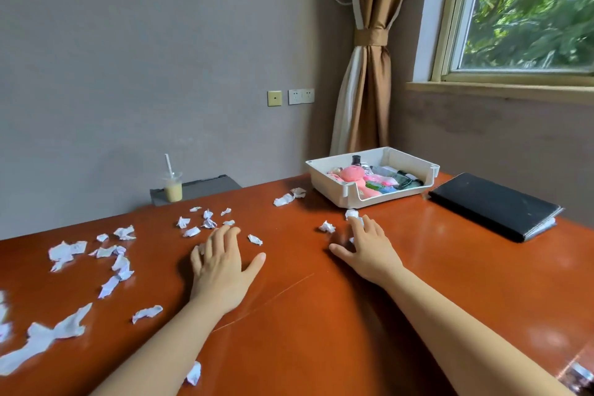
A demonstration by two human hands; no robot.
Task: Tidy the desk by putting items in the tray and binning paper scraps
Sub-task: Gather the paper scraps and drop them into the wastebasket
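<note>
Several crumpled white paper scraps (119,262) lie scattered over the left and middle of the reddish-brown desk (321,315). A white tray (348,194) at the back holds a pink plush toy (352,174) and several small bottles. My left hand (221,265) rests flat on the desk with fingers spread, close to a cluster of scraps (205,222). My right hand (366,249) lies palm down with fingers apart; its fingertips touch a small paper ball (352,213) in front of the tray. Another scrap (327,227) sits just to its left.
A black notebook (495,204) lies at the right of the tray. A plastic cup with a straw (173,188) stands on a grey surface behind the desk's far edge. A curtain and a window fill the back right corner. No bin is in view.
</note>
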